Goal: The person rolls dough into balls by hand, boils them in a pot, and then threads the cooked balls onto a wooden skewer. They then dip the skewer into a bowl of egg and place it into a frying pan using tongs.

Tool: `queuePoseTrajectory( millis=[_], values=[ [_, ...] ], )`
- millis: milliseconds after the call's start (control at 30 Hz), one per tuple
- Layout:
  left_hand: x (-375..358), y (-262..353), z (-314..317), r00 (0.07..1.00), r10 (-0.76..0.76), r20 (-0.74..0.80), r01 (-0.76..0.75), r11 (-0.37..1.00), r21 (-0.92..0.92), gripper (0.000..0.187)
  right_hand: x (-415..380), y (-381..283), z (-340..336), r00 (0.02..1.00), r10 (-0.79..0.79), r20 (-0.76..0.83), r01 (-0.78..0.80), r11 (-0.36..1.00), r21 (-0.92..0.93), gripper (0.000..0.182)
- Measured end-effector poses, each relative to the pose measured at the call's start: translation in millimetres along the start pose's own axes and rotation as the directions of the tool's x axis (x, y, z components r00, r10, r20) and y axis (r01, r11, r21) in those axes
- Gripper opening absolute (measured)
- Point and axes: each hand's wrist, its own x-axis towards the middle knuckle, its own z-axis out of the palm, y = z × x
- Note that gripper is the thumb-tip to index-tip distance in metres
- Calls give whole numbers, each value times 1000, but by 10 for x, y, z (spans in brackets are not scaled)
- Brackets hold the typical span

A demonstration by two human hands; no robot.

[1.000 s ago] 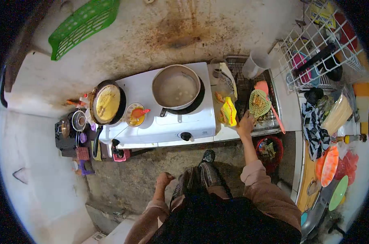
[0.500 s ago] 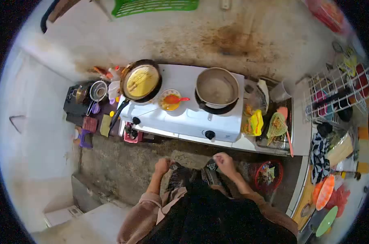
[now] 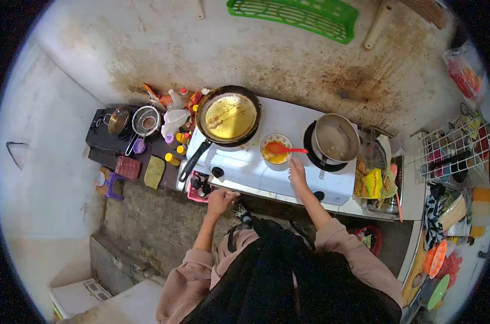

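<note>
My right hand (image 3: 297, 174) reaches over the front of the white stove (image 3: 245, 170), just below the handle of a red spoon (image 3: 279, 148). Its fingers point upward, and no grip on the handle shows. The spoon rests in a patterned bowl (image 3: 267, 156) of orange-yellow liquid. Near the stove's front edge, my left hand (image 3: 221, 201) hangs with fingers stretched to the right and holds nothing visible. A black frying pan (image 3: 244, 136) with yellowish oil and a pale piece in it sits on the left burner. On the right burner stands a grey pot (image 3: 336, 137).
Left of the stove are a strainer (image 3: 146, 120), yellow-capped bottles (image 3: 172, 159) and a green cloth (image 3: 154, 172). To the right lie a yellow packet (image 3: 373, 182) and a mesh skimmer (image 3: 389, 185). A red basket (image 3: 376, 242) stands on the floor. The frying pan's handle (image 3: 195, 160) juts out frontward.
My right hand has risen from near my lap to the spoon handle. My left hand has moved up slightly toward the stove. The camera view has shifted, and I stand closer to the stove.
</note>
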Motion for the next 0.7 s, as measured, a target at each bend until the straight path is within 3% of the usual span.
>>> queuePoseTrajectory(
  millis=[33, 133, 167, 200, 267, 300, 400, 533, 633, 700],
  values=[
    [96, -31, -45, 996, 50, -75, -54, 997, -48, 40, 77, -20, 88, 997, -29, -72, 30, 999, 17, 49],
    [482, -258, -79, 998, -30, 48, 40, 977, -207, 43, 6, -350, 315, 978, -43, -204, 49, 998, 25, 46],
    [603, -301, -99, 988, 68, 141, -24, 957, -289, 41, -34, -422, 357, 969, -73, -238, 83, 996, 33, 44],
    [661, -330, -77, 972, 11, 233, 88, 907, -412, 40, -45, -445, 389, 956, -103, -274, 118, 992, 40, 42],
    [802, -242, -14, 901, -66, 428, 333, 738, -587, 44, -26, -410, 419, 911, -297, -285, 268, 954, -138, 33],
    [924, -169, -49, 800, -76, 595, 474, 687, -550, 51, -17, -408, 408, 900, -354, -255, 307, 929, -205, 31],
    [1057, 268, -142, 614, -93, 784, 683, 560, -469, 53, -76, -583, 350, 848, -512, -137, 422, 808, -411, 26],
    [1222, 334, -57, 528, 28, 849, 693, 564, -450, 48, -132, -842, 295, 820, -572, -14, 473, 691, -546, 24],
    [1269, 407, -38, 558, 44, 829, 665, 573, -479, 39, -110, -895, 283, 844, -537, 12, 417, 640, -646, 23],
    [1291, 454, -85, 561, 26, 827, 659, 591, -466, 34, -13, -753, 271, 846, -525, -89, 340, 661, -669, 24]
  ],
)
